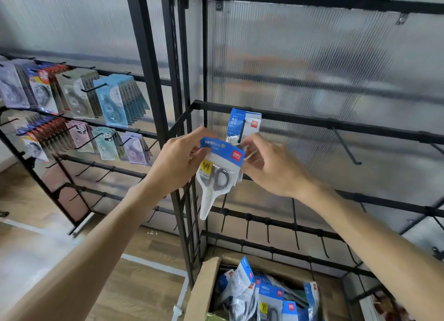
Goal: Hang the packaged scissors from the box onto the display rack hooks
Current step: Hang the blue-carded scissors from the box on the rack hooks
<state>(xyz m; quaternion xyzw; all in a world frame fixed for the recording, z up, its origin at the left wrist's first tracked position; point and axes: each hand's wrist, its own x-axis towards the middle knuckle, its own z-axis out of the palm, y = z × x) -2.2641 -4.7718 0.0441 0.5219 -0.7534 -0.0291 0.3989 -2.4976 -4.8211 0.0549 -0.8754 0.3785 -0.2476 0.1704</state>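
Observation:
A packaged pair of scissors [217, 174] with a blue header card and clear pouch hangs between my hands, in front of the black display rack [312, 126]. My left hand [181, 159] pinches the left top corner of its header. My right hand [269, 167] pinches the pack's right edge; it is blurred. Just behind and above, another scissors pack [245, 124] hangs on a black hook [241, 132]. The cardboard box [204, 289] at the bottom holds several more blue-headed scissors packs [266, 294].
An empty hook [346, 147] juts from the same bar to the right, and rows of bare hooks [269, 231] run below. A second rack [79, 104] at left carries hanging correction-tape packs. Wooden floor [134, 284] lies beside the box.

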